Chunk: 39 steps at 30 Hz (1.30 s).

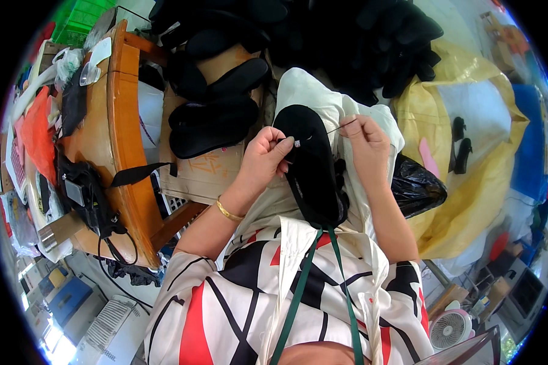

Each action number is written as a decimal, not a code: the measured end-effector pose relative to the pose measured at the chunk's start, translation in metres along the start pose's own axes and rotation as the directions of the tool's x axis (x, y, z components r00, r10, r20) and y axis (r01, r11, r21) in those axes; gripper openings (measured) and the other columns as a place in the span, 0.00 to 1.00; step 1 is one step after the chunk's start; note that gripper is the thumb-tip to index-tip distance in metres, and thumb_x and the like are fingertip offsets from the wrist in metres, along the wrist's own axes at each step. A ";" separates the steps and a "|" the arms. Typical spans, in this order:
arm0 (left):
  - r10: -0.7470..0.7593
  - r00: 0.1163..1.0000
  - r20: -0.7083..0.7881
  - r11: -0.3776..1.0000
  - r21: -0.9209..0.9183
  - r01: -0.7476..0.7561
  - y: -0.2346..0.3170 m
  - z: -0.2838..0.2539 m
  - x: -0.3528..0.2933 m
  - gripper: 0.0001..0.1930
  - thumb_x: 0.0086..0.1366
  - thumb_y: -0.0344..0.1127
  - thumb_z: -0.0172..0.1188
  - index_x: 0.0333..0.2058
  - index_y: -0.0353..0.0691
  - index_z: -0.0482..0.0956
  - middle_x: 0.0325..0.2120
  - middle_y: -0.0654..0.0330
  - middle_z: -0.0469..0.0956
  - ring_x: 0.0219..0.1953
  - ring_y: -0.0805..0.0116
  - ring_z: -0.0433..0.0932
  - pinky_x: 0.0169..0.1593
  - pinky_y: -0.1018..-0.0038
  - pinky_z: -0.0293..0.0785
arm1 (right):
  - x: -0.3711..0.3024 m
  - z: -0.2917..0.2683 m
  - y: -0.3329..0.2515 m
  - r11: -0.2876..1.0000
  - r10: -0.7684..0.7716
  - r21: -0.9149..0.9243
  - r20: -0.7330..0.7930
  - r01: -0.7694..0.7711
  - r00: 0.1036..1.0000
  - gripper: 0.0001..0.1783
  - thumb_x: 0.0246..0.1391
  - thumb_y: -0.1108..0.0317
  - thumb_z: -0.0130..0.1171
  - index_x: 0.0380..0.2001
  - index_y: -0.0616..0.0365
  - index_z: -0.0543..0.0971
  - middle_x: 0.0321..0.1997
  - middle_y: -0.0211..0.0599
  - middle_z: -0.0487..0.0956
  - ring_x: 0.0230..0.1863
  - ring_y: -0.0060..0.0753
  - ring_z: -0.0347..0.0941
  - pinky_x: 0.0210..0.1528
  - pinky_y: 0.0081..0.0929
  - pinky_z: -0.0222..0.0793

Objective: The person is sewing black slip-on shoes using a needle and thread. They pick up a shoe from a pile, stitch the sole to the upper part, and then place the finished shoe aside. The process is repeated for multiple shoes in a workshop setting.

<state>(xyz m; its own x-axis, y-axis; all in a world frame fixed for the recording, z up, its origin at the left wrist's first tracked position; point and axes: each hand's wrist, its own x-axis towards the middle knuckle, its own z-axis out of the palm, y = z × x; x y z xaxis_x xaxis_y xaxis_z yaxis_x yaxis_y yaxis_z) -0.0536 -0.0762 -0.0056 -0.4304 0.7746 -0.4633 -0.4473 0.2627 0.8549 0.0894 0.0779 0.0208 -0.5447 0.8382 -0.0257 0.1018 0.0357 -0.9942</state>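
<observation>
A black shoe lies lengthwise over the pale cloth on my lap, its rounded toe pointing away from me. My left hand grips the shoe's left side near the toe, thumb on top. A small shiny piece shows beside that thumb; whether it is fixed to the shoe I cannot tell. To the right of the toe, my right hand is closed in a pinch on a thin dark thread, which stretches toward the shoe. Any needle is too small to make out.
Several black shoes rest on a cardboard box at left, beside a wooden table. A dark heap of shoes lies ahead. On the right are a black plastic bag and a large yellow sack.
</observation>
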 end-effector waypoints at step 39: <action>0.490 0.848 0.201 0.073 0.960 -0.270 0.033 0.040 0.011 0.23 0.54 0.52 0.69 0.24 0.36 0.74 0.20 0.54 0.75 0.22 0.54 0.76 0.28 0.68 0.75 | -0.057 -0.044 0.000 0.954 0.234 0.176 0.073 -0.244 0.969 0.06 0.61 0.73 0.58 0.40 0.61 0.78 0.26 0.30 0.79 0.27 0.15 0.74 0.31 0.17 0.70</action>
<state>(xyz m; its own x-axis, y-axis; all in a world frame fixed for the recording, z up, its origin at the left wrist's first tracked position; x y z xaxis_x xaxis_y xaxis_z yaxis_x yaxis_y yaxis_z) -0.0421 -0.0358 0.0264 -0.4266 0.9015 0.0726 0.8363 0.3626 0.4112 0.1570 0.0539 0.0268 -0.5649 0.7813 -0.2655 0.0836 -0.2659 -0.9604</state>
